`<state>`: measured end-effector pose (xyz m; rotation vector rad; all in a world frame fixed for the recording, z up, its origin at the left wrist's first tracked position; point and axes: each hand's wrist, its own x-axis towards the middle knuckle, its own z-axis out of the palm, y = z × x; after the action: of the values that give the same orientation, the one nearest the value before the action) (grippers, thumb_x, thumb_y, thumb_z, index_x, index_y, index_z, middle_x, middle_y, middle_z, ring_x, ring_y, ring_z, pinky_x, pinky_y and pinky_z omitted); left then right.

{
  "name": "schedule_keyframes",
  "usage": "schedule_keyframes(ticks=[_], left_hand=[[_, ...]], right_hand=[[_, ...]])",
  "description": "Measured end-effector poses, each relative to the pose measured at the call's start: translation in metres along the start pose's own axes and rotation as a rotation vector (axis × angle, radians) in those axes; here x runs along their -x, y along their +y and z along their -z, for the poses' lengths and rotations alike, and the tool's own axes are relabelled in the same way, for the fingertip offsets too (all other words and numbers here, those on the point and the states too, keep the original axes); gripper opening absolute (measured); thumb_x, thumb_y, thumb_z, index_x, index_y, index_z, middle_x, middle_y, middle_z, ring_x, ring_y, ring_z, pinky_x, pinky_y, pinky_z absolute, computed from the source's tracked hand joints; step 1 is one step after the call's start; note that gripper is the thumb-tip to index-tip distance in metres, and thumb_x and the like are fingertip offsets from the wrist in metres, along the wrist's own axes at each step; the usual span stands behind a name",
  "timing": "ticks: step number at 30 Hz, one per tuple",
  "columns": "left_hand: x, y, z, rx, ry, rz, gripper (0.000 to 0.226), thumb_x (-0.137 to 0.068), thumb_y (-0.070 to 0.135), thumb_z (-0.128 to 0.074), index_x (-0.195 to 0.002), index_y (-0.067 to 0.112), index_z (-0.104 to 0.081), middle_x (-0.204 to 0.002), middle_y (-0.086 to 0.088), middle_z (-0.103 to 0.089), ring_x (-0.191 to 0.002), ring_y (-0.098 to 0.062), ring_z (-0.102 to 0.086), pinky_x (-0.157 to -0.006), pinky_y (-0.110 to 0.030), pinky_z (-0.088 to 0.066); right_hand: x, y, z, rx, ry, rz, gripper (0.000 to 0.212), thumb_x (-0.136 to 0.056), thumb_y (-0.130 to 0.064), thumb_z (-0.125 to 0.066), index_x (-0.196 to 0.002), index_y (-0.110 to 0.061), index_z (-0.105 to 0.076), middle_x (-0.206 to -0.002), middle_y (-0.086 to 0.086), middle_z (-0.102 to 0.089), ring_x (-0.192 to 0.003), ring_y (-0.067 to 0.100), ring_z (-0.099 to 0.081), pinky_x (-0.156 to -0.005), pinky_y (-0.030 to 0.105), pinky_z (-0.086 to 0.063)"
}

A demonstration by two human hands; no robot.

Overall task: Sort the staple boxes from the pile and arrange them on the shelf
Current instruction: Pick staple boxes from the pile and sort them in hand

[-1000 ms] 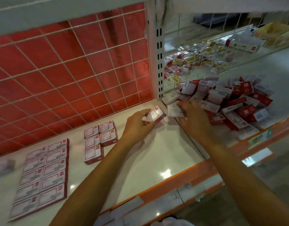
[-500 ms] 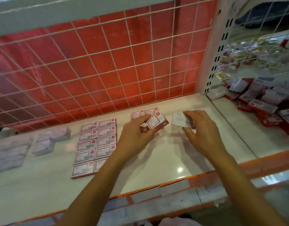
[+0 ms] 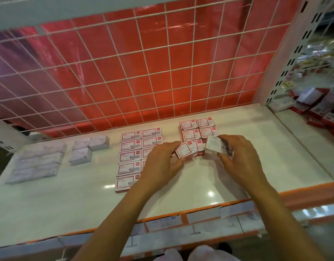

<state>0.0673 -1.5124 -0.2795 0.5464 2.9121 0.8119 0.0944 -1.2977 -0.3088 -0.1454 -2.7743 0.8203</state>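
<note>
On the white shelf (image 3: 200, 187) my left hand (image 3: 162, 162) pinches a red-and-white staple box (image 3: 186, 150), held just in front of a short column of the same boxes (image 3: 198, 129). My right hand (image 3: 237, 157) grips a white box (image 3: 216, 145) right beside it, touching that column's near end. A longer double row of red-and-white boxes (image 3: 132, 153) lies left of my left hand. The loose pile of boxes (image 3: 320, 108) sits on the neighbouring shelf bay at the far right.
Pale grey-white boxes lie in a block (image 3: 38, 162) at the left and a smaller group (image 3: 87, 147) beside it. A white wire grid over a red backing (image 3: 143, 72) closes the back. An orange rail with price labels (image 3: 181, 217) edges the front.
The view has swung left from the pile to the arranged rows. Both hands carried their boxes leftward and now hold them at the near end of the short column.
</note>
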Motion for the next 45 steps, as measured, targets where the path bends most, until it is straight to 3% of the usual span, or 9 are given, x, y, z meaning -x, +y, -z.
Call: schedule_keyframes(ticks=[5,9,17,25,32,36,39,42,45], left_hand=[[-0.021,0.015,-0.010,-0.019,0.009,-0.029,0.056,-0.089,0.043,-0.061,-0.139,0.024,-0.046,-0.134,0.002,-0.055,-0.115,-0.015,-0.053,-0.099,-0.032,-0.044],[-0.041,0.035,-0.020,-0.065,0.012,-0.105,0.057,-0.087,0.044,-0.063,-0.138,0.022,-0.049,-0.137,0.001,-0.054,-0.120,-0.016,-0.050,-0.101,-0.030,-0.041],[-0.059,0.045,-0.047,-0.123,-0.039,-0.171,0.048,-0.088,0.044,-0.062,-0.132,0.024,-0.055,-0.130,0.003,-0.058,-0.115,-0.014,-0.049,-0.092,-0.024,-0.039],[-0.056,0.039,-0.053,-0.206,0.042,-0.176,0.051,-0.089,0.040,-0.061,-0.135,0.017,-0.053,-0.130,0.001,-0.050,-0.121,-0.015,-0.037,-0.102,-0.025,-0.037],[-0.053,0.038,-0.052,-0.193,0.056,-0.149,0.048,-0.090,0.037,-0.060,-0.133,0.017,-0.055,-0.129,0.001,-0.051,-0.122,-0.016,-0.039,-0.103,-0.027,-0.036],[-0.043,0.047,-0.045,-0.032,0.091,-0.086,0.048,-0.091,0.039,-0.059,-0.135,0.021,-0.052,-0.135,0.003,-0.051,-0.125,-0.015,-0.041,-0.106,-0.027,-0.033],[-0.033,0.055,-0.035,0.184,0.083,-0.001,0.044,-0.093,0.037,-0.056,-0.135,0.024,-0.051,-0.127,0.005,-0.060,-0.109,-0.009,-0.056,-0.099,-0.026,-0.046],[-0.023,0.060,-0.024,0.379,0.075,0.051,0.045,-0.095,0.031,-0.054,-0.139,0.024,-0.046,-0.118,0.006,-0.066,-0.094,-0.001,-0.060,-0.080,-0.005,-0.046],[-0.018,0.054,-0.016,0.506,0.067,0.074,0.051,-0.094,0.029,-0.057,-0.142,0.026,-0.042,-0.114,0.006,-0.068,-0.093,-0.002,-0.065,-0.084,-0.017,-0.054]], right_hand=[[0.000,0.007,0.011,0.018,0.016,-0.064,0.050,-0.081,-0.013,-0.069,-0.128,-0.015,-0.054,-0.122,0.007,-0.056,-0.110,0.026,-0.048,-0.088,0.031,-0.039],[-0.003,0.021,0.024,0.034,0.048,-0.096,0.051,-0.078,-0.010,-0.071,-0.126,-0.013,-0.055,-0.121,0.009,-0.057,-0.109,0.028,-0.050,-0.088,0.033,-0.040],[-0.005,0.040,0.038,0.038,0.081,-0.132,0.048,-0.078,-0.007,-0.070,-0.124,-0.011,-0.057,-0.119,0.011,-0.057,-0.106,0.030,-0.049,-0.086,0.030,-0.036],[-0.011,0.040,0.035,0.032,0.020,-0.118,0.051,-0.081,-0.009,-0.068,-0.130,-0.011,-0.053,-0.124,0.010,-0.054,-0.110,0.027,-0.047,-0.084,0.022,-0.029],[-0.011,0.026,0.031,-0.065,0.002,-0.103,0.052,-0.082,-0.016,-0.069,-0.131,-0.014,-0.053,-0.127,0.006,-0.056,-0.113,0.022,-0.050,-0.092,0.026,-0.038],[-0.008,0.014,0.032,-0.185,0.045,-0.077,0.051,-0.080,-0.017,-0.073,-0.128,-0.013,-0.056,-0.121,0.004,-0.060,-0.108,0.019,-0.055,-0.090,0.037,-0.050],[-0.007,0.004,0.027,-0.244,0.094,-0.056,0.051,-0.079,-0.021,-0.074,-0.126,-0.015,-0.057,-0.120,0.002,-0.060,-0.102,0.010,-0.054,-0.085,0.030,-0.053],[-0.006,-0.009,0.022,-0.295,0.110,-0.036,0.049,-0.079,-0.024,-0.074,-0.126,-0.017,-0.058,-0.119,-0.002,-0.060,-0.098,0.003,-0.050,-0.083,0.023,-0.052],[-0.005,-0.019,0.018,-0.339,0.047,0.032,0.052,-0.080,-0.020,-0.074,-0.128,-0.018,-0.055,-0.119,-0.007,-0.057,-0.100,0.003,-0.053,-0.083,0.016,-0.051]])
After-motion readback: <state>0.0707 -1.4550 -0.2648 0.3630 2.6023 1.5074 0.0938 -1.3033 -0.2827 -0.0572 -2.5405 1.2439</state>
